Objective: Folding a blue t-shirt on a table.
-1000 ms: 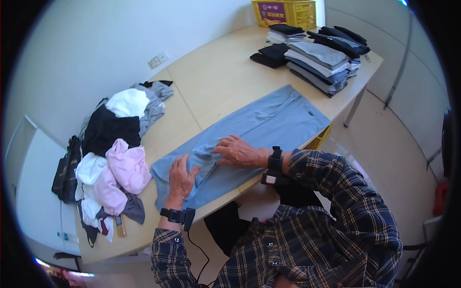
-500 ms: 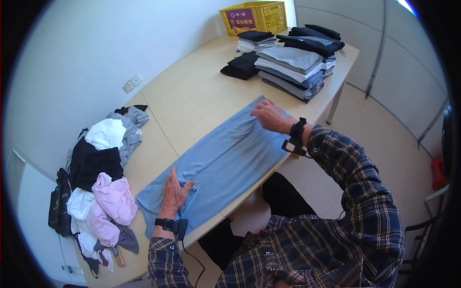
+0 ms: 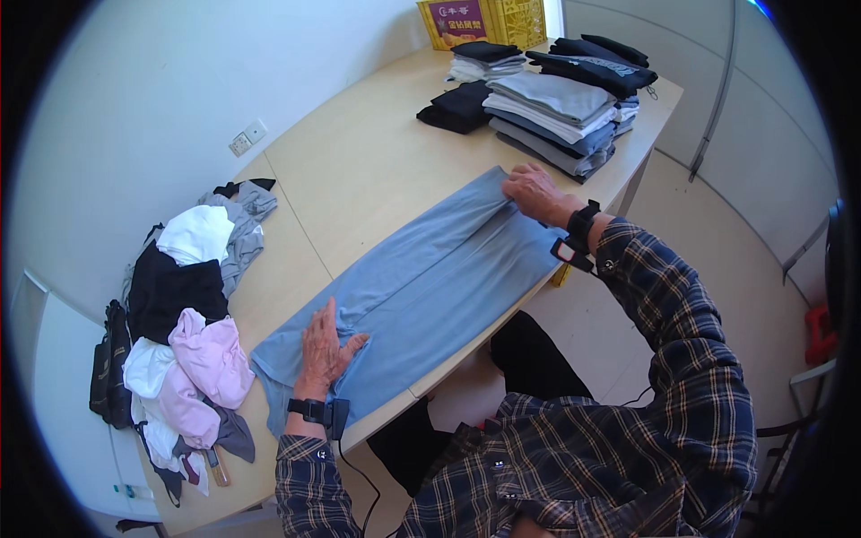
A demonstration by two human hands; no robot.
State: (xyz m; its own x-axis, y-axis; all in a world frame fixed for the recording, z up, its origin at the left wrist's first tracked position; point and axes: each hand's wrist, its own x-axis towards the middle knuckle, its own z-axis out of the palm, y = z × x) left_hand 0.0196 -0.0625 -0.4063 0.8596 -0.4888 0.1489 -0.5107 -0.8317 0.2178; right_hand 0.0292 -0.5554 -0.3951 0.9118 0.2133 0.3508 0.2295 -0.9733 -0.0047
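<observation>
Left hand: my fingers are stretched out and my thumb stands well away from them; the hand rests on the cloth rather than closing around it.
Right hand: my fingers are bent in and pinched on the cloth's edge at its far right end; my fingertips are partly hidden, so I cannot tell how tightly.
Light-blue garment: lying lengthwise under and between my two hands, a long crease running toward my right one, small wrinkles beside my left thumb.
Wrist straps: black, one just behind each hand.
Table: pale wood, under the cloth and stretching away beyond both hands.
Pink garment: crumpled, left of my left hand, in a heap with white, black and grey clothes.
Black bag: farther left, past that heap.
Folded stack: just beyond my right hand, grey cloth uppermost at its front.
Yellow crate: farthest out, behind the folded clothes.
</observation>
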